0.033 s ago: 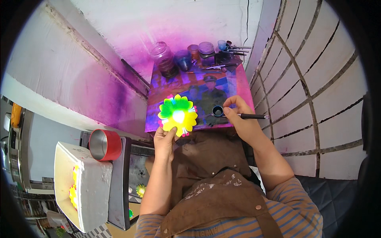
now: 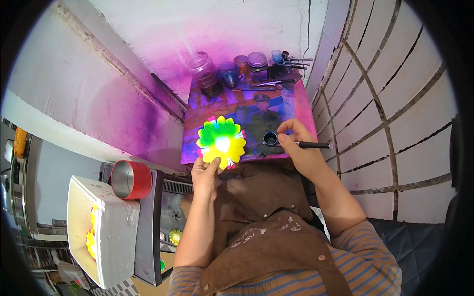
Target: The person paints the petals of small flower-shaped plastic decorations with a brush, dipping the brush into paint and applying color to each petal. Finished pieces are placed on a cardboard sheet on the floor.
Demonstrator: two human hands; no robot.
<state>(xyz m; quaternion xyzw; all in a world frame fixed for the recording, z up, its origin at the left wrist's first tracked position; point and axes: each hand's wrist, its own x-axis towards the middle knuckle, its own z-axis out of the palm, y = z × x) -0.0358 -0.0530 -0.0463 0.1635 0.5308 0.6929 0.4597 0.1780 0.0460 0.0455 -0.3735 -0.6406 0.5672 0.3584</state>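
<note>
My left hand [image 2: 205, 178] pinches the lower edge of a flower-shaped piece [image 2: 232, 150] between thumb and fingers. Its upper petals are green with yellow tips, its lower ones yellow, with pink tips showing between petals and a bright glare at the centre. An airbrush [image 2: 316, 145] with a black handle lies in the closed grip of my right hand [image 2: 298, 145]. Its small round paint cup [image 2: 270, 138] points up, just right of the flower and apart from it. The airbrush nozzle is hard to make out against the dark table cover.
A paint-stained table [image 2: 197, 153] stands ahead, with a clear jar [image 2: 201, 66], a blue cup [image 2: 228, 75], a lidded jar [image 2: 257, 64] and several more airbrushes [image 2: 296, 63] at the back. To the left are a red pot [image 2: 131, 180] and a white foam box [image 2: 116, 222] holding similar flowers. A lined wall closes the right.
</note>
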